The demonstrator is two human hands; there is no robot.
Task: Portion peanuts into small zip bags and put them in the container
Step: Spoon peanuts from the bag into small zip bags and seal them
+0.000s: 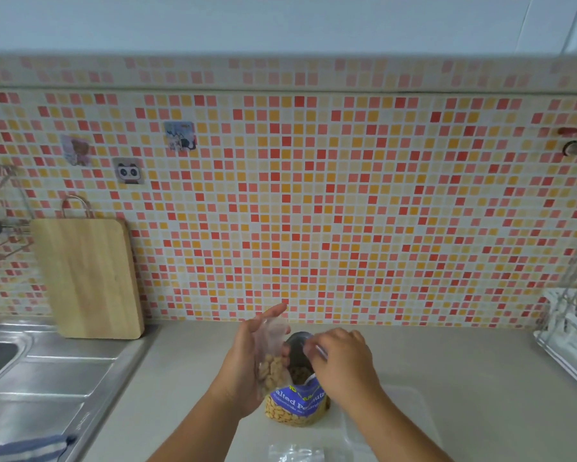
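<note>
— So, where is the small zip bag (273,358)?

— Up off the countertop (187,378), near its front edge. The left hand (247,355) grips it from the left side, thumb and fingers curled round the clear plastic with the forefinger sticking up. Peanuts (272,370) fill its lower part, and its top is empty.

— And the right hand (342,361)?

— Its fingers are curled and bunched at the right rim of the peanut package (297,405). I cannot tell whether they pinch the rim or some nuts. The package stands upright with its mouth open, just right of the small bag and touching it.

— Where is the container (404,415)?

— On the countertop at the front, just right of the package and under the right forearm. It is clear plastic, and its contents are hard to make out. Empty zip bags (295,453) lie at the very front edge, before the package.

— Anything else?

— A wooden cutting board (87,278) leans on the tiled wall (314,195) at the back left corner. The steel sink (30,371) is beside it, with a striped cloth (23,446) on its front rim. A white dish rack (570,331) sits at the right edge.
</note>
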